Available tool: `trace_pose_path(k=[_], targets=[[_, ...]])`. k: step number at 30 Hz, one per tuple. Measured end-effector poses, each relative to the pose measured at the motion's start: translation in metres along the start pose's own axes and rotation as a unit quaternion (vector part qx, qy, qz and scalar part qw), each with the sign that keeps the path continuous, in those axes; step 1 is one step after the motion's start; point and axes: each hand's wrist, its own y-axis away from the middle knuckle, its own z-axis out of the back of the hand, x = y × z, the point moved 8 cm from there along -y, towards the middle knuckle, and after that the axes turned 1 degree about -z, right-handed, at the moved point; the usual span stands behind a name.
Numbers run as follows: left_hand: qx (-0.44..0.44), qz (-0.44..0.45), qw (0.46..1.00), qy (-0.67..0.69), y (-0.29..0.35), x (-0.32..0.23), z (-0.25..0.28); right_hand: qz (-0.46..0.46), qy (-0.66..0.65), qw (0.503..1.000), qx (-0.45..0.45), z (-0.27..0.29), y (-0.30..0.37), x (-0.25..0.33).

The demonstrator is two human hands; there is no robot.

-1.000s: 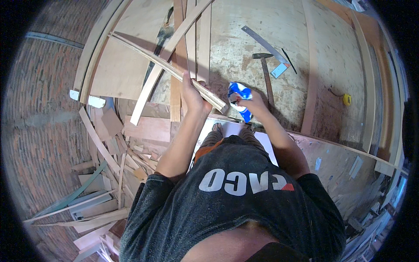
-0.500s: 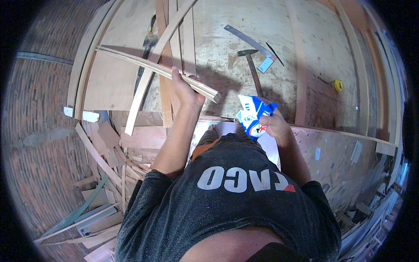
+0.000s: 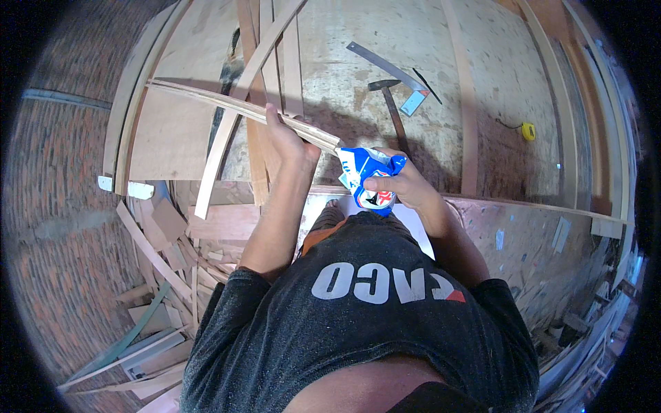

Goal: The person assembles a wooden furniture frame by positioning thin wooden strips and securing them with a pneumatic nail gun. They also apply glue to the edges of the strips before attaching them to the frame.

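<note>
A stack of thin wooden strips slants from the far left to the middle. My left hand is closed round it near its close end, thumb on top. My right hand squeezes a soft blue-and-white plastic packet. The packet's upper left corner is at the end of the strips; whether it touches them I cannot tell. What is inside the packet is hidden.
On the plywood bench lie a hammer, a try square, a thin black pencil-like stick and a yellow tape measure. A curved wooden strip crosses under the stack. Wood offcuts litter the floor at left.
My right hand has carried the packet left, up to the end of the strips. My left hand keeps its hold, the strips nearly in place. The view has shifted slightly.
</note>
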Motion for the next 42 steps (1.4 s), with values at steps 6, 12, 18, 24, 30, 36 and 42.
trace_pose_path(k=[6,12,18,24,30,36,42], targets=[[-0.003,0.005,1.000,0.009,-0.001,0.001,0.002,-0.012,0.013,1.000,-0.003,0.006,-0.005,-0.009],[0.001,0.000,1.000,0.004,-0.001,-0.002,0.000,-0.043,0.020,0.999,-0.011,0.017,-0.007,-0.025],[-0.004,-0.003,1.000,0.009,0.001,-0.006,-0.004,-0.044,-0.006,0.998,-0.036,0.025,-0.002,-0.027],[-0.012,-0.002,1.000,-0.004,0.007,-0.011,-0.003,-0.036,-0.010,0.999,-0.009,0.009,-0.002,0.001],[-0.028,-0.013,0.999,-0.020,0.020,-0.014,-0.013,-0.099,0.012,0.995,-0.008,0.026,-0.007,-0.019],[-0.019,-0.001,1.000,-0.013,0.015,-0.015,0.001,-0.099,0.052,0.990,-0.087,0.059,-0.029,-0.044],[-0.020,0.001,1.000,-0.018,0.008,-0.012,0.007,-0.097,0.050,0.984,-0.139,0.075,-0.048,-0.038]])
